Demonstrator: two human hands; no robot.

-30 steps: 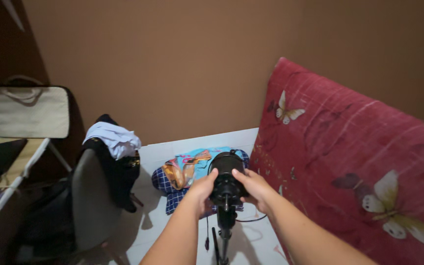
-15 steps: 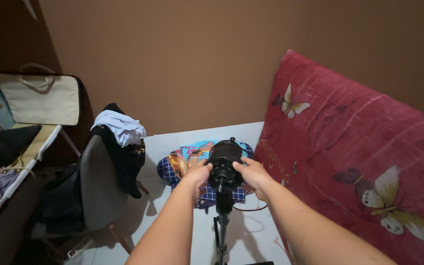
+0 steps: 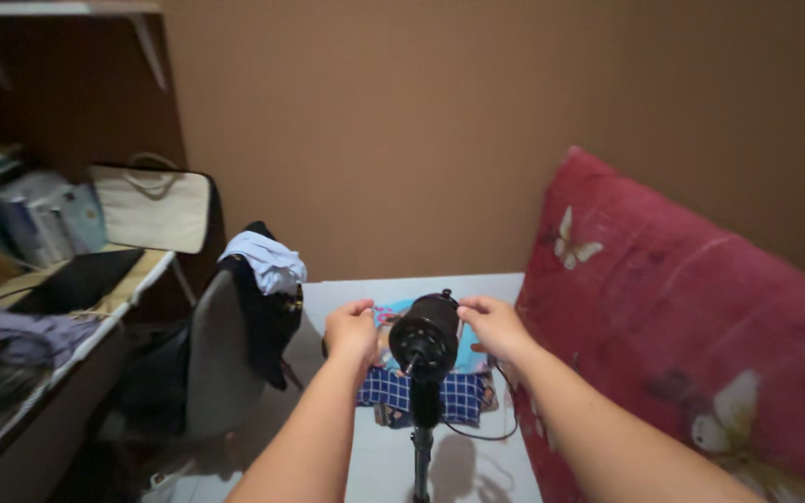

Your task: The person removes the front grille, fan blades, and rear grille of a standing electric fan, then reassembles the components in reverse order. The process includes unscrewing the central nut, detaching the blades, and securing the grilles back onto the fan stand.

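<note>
Brown walls closed off the room, with a red butterfly-patterned cushion [image 3: 691, 317] leaning on the right and a white floor [image 3: 375, 456] below. Compared with half a second before, the view had lifted and swung left, bringing a desk [image 3: 76, 307] with a dark laptop [image 3: 76, 279] and a row of books [image 3: 20, 205] further into sight, while both hands stayed at the lamp. A black lamp head [image 3: 424, 337] sat on a thin upright stand [image 3: 421, 438], in the lower middle of the view above a blue checked cloth [image 3: 440, 396]. Its short barrel ran roughly level, its rear toward the camera and its front toward the wall. The left hand [image 3: 351, 331] cupped its left side with curled fingers [image 3: 362, 307]; the right hand [image 3: 496, 326] pressed its fingers [image 3: 470, 307] onto the upper right rim. A grey chair [image 3: 216, 354] draped with clothes stood just left.
</note>
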